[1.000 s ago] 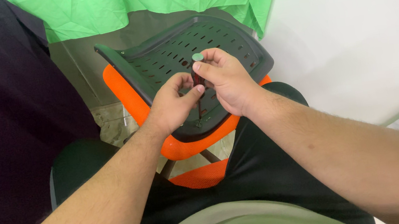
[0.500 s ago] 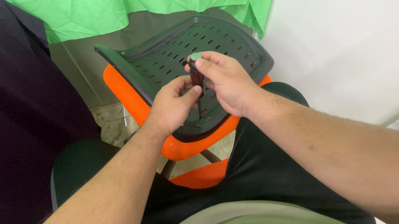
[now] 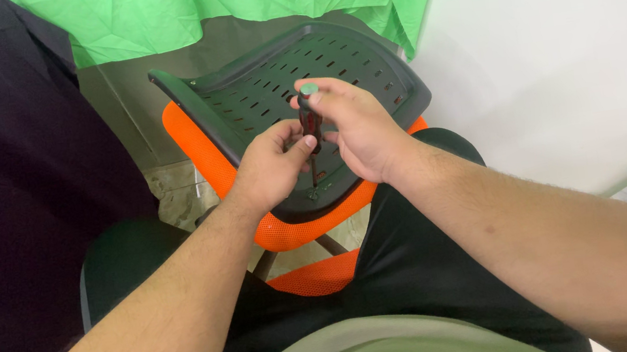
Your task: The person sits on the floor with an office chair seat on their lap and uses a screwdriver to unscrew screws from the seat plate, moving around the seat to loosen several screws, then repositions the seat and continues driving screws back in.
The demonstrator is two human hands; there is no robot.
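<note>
Gripping a screwdriver (image 3: 310,123) upright, right hand (image 3: 360,132) closed on handle; left hand (image 3: 271,165) pinches shaft over black chair back (image 3: 275,75).

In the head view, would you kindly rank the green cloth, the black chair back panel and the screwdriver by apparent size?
1. green cloth, cut off by the frame's top edge
2. black chair back panel
3. screwdriver, held in the right hand, with the left hand touching it

Screwdriver (image 3: 311,123) now upright, tip down
</note>
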